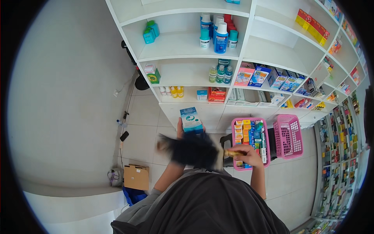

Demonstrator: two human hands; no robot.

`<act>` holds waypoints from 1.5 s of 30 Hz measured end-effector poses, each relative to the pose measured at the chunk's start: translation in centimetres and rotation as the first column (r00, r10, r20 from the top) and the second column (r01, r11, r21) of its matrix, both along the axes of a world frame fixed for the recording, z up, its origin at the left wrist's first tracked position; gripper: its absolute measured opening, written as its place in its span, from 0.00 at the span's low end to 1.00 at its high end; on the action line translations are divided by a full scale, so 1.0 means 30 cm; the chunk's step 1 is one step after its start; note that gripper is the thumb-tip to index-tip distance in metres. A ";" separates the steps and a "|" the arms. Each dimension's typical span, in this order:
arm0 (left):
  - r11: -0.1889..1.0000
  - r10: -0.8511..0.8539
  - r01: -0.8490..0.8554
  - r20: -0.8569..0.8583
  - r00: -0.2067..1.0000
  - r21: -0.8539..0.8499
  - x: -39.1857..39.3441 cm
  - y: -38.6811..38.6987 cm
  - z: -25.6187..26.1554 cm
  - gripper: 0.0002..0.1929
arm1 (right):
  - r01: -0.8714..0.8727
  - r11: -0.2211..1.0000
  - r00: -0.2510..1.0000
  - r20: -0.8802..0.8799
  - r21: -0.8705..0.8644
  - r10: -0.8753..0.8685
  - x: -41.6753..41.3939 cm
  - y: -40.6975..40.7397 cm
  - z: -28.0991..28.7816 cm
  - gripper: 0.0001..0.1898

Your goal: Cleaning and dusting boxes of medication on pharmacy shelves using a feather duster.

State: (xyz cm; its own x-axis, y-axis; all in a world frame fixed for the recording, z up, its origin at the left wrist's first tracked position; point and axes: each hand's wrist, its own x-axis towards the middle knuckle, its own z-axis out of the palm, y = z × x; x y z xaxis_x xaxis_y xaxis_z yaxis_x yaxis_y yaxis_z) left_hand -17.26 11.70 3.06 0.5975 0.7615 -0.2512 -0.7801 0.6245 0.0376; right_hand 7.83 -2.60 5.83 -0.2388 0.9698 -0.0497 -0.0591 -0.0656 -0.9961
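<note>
My left hand point(180, 129) holds a blue and white carton point(191, 119) upright in front of the lower shelves, its printed face towards me. Between the thumb and fingers of my right hand point(251, 156) is the yellow-brown handle of a duster point(192, 150). The duster's dark head is blurred and stretches leftwards just below the carton, hiding part of my left hand and wrist. Whether the bristles touch the carton I cannot tell. Beneath my right forearm stands a pink plastic basket point(233, 133) packed with small medicine boxes.
A second pink basket point(287, 136) stands to the right. Ahead rises a white shelf unit point(187, 57) with mouthwash bottles point(221, 38), small bottles point(220, 74) and cooling-patch boxes point(259, 76). A cardboard box point(136, 177) and a power cable point(125, 136) lie at the left wall.
</note>
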 end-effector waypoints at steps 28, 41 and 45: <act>0.990 0.001 -0.002 0.008 1.000 0.140 0.092 -0.054 0.025 0.31 | 0.094 0.987 0.994 0.040 0.132 -0.100 0.051 -0.063 0.003 0.21; 0.982 -0.050 0.071 -0.122 0.991 0.173 0.050 -0.022 -0.019 0.28 | 0.062 0.996 0.994 0.085 0.058 -0.067 0.048 -0.070 -0.039 0.22; 0.973 0.080 -0.056 -0.098 0.992 0.224 0.053 -0.030 0.018 0.25 | 0.229 0.973 0.970 -0.090 0.008 -0.228 0.064 -0.081 -0.033 0.22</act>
